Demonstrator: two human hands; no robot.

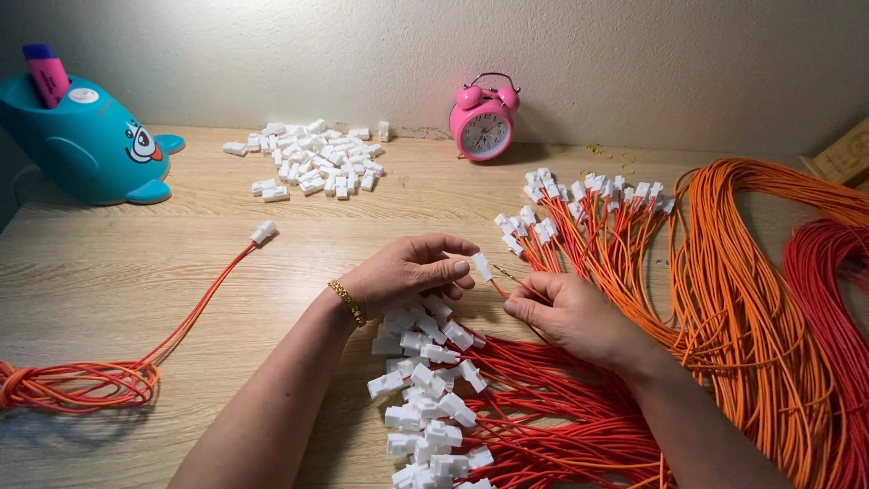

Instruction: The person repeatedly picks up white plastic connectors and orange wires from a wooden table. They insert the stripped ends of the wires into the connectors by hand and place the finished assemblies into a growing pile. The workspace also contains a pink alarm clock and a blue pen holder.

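Across the wooden surface [109,272], the widest bare stretch lies left of centre, between a blue whale-shaped holder [81,140] at the back left corner and a coiled orange wire bundle [77,382] near the front left edge. Along the right side, big loops of orange wire [751,272] and red wire [828,299] crowd the surface up to its edge, leaving little room there. At the back wall stand a pink alarm clock [483,119] and a loose heap of white plugs [317,163]. Near the middle, the left hand [407,272] pinches one small white plug [482,266] at its fingertips, while the right hand [570,312] grips a thin red wire end [501,288] just beside that plug.
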